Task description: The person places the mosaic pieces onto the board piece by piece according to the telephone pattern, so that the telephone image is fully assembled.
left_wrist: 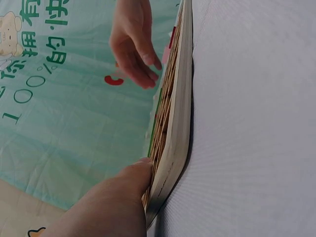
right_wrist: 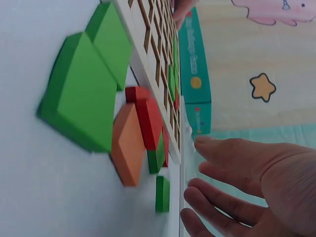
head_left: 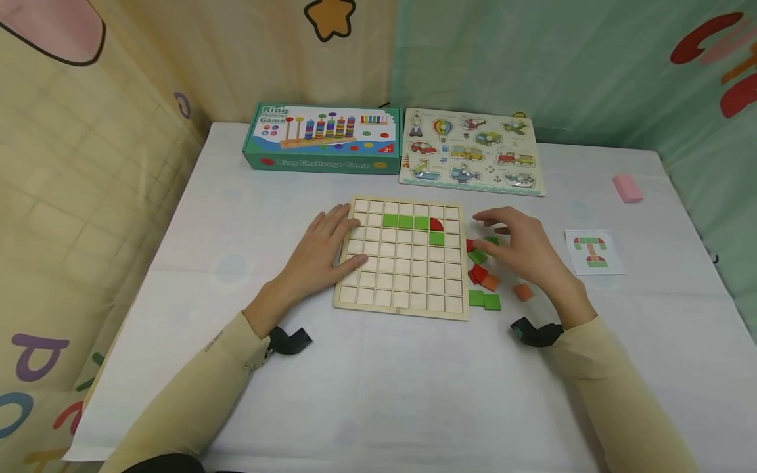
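A wooden grid board [head_left: 402,267] lies on the table with three green squares [head_left: 405,222] in a row, a red quarter-round tile [head_left: 436,225] at the row's right end and one green square [head_left: 436,238] below that. My left hand [head_left: 313,253] rests along the board's left edge, fingers extended, thumb [left_wrist: 136,173] over the rim. Above the loose tiles on the board's right side, my right hand [head_left: 523,246] hovers with relaxed, spread fingers, holding nothing. Those tiles include green squares [right_wrist: 81,98], an orange one [right_wrist: 127,143] and red ones [right_wrist: 149,121].
A pattern card [head_left: 594,252] lies right of my right hand, with a pink block [head_left: 627,188] behind it. Along the back stand a ring game box [head_left: 322,161] and a vehicle picture puzzle [head_left: 473,151]. One orange tile [head_left: 523,292] lies apart, near my right wrist.
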Available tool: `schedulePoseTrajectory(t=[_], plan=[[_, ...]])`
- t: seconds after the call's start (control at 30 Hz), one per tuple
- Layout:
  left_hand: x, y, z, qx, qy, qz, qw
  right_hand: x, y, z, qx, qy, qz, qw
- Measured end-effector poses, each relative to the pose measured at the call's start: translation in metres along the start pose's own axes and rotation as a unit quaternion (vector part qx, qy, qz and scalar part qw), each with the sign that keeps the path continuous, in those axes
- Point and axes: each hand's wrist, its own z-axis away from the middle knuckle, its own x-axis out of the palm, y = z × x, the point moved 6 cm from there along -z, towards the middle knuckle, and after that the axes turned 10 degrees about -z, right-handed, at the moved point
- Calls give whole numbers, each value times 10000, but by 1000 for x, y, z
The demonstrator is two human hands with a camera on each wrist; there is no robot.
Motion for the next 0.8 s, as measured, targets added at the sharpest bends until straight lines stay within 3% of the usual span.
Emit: schedulePoseTrajectory(t=[0.17, 0.37, 0.63, 0.8], plan=[[-1, -1, 0, 3, 31, 11, 10000, -15, 17, 9, 199, 146, 123, 9996], [-2, 0, -1, 20, 44, 17, 10000, -15, 31, 11, 455, 58, 345, 9983], [0, 0, -1, -4, -5, 62, 10000, -15, 30, 1, 152, -489, 853, 9950], [0, -2, 0, -51, -53, -33, 10000, -19, 25, -12, -19, -386, 764, 9963]])
